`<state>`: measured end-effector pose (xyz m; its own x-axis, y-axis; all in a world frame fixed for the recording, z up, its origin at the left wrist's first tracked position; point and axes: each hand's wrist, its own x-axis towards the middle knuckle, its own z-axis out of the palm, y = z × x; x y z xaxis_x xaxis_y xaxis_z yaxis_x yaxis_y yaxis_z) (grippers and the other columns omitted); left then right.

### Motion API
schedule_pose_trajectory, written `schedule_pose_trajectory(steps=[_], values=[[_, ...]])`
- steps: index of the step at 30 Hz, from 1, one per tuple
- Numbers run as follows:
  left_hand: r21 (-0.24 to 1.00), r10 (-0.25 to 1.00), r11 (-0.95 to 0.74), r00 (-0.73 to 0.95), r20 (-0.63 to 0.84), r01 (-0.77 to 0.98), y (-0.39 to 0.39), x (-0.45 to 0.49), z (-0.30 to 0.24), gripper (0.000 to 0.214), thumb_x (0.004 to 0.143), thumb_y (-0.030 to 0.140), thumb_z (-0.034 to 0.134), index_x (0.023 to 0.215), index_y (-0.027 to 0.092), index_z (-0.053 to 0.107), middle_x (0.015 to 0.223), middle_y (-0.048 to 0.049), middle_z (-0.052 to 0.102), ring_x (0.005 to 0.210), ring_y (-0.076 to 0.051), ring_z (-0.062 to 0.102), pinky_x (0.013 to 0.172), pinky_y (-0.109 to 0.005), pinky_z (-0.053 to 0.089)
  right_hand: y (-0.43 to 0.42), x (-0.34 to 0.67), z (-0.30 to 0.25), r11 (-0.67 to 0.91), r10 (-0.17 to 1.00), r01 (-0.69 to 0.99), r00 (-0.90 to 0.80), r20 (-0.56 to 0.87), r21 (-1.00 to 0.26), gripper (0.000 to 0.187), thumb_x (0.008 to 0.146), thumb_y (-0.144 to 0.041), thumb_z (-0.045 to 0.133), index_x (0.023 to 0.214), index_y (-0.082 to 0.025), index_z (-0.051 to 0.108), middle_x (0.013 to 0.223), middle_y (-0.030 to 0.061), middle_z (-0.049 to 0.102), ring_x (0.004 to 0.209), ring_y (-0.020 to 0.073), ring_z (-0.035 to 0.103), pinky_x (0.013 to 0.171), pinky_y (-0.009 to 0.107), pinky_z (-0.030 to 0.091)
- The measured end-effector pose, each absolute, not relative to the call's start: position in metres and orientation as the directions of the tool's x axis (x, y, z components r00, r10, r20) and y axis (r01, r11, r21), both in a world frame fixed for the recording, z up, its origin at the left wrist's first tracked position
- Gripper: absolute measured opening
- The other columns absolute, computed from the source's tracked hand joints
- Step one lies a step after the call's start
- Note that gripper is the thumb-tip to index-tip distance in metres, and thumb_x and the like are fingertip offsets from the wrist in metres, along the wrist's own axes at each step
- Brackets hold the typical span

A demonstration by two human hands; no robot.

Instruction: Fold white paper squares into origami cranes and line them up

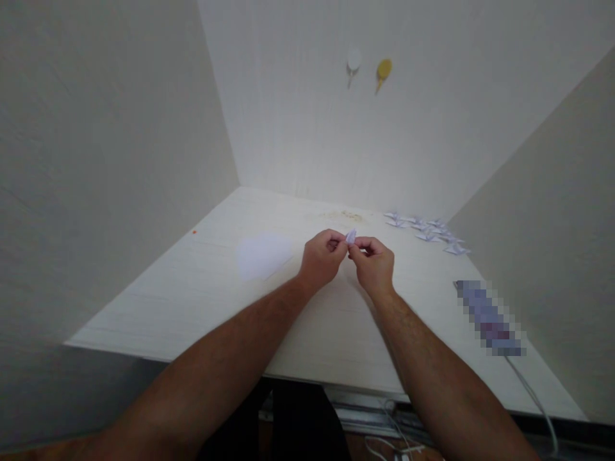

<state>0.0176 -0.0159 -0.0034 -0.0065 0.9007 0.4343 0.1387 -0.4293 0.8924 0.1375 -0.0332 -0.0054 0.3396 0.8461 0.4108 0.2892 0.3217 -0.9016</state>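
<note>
My left hand (323, 257) and my right hand (373, 264) meet above the middle of the pale wooden table (202, 301). Both pinch a small folded piece of white paper (351, 237) between thumbs and fingertips. The paper's pointed tip sticks up between the two hands. Both forearms reach in from the bottom edge. A stack of small white paper sheets (262, 256) lies flat on the table left of my left hand.
Several small folded paper pieces (427, 230) lie in a cluster at the back right. A blurred-out object (487, 317) with a cable rests near the right edge. Two round hooks, white (353, 61) and yellow (383, 68), are on the back wall. Walls close in on three sides.
</note>
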Motion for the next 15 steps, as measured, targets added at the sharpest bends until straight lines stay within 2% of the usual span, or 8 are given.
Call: schedule_pose_trajectory(steps=[4,7,15], values=[[0.936,0.934,-0.352,0.064,0.352,-0.008,-0.0112,0.0144,-0.0053,0.016,0.072,0.028,0.072,0.081,0.016,0.064,0.074,-0.0017,0.069,0.065,-0.013,0.064,0.061,-0.025,0.052,-0.0340,0.1378,-0.0028,0.318,0.853,0.271,0.337,0.399,-0.909,0.019,0.071,-0.036,0.071,0.075,-0.018,0.067,0.070,0.0015,0.068,0.055,0.0132,0.060,0.052,0.026,0.049],[0.943,0.937,-0.321,0.116,0.330,-0.085,-0.0079,0.0123,-0.0076,0.018,0.072,0.030,0.072,0.081,0.016,0.063,0.070,-0.0016,0.068,0.063,-0.013,0.064,0.062,-0.026,0.052,-0.0338,0.1384,-0.0025,0.336,0.867,0.229,0.304,0.395,-0.914,0.018,0.070,-0.036,0.071,0.074,-0.019,0.066,0.069,0.0010,0.068,0.057,0.0136,0.061,0.053,0.026,0.050],[0.923,0.918,-0.384,0.097,0.386,-0.039,-0.0094,0.0122,-0.0055,0.018,0.074,0.030,0.071,0.081,0.017,0.063,0.070,-0.0009,0.067,0.064,-0.013,0.063,0.060,-0.024,0.050,-0.0312,0.1373,-0.0040,0.358,0.886,0.078,0.287,0.365,-0.930,0.022,0.070,-0.035,0.072,0.081,-0.019,0.063,0.075,0.0004,0.067,0.060,0.0128,0.062,0.057,0.028,0.055]])
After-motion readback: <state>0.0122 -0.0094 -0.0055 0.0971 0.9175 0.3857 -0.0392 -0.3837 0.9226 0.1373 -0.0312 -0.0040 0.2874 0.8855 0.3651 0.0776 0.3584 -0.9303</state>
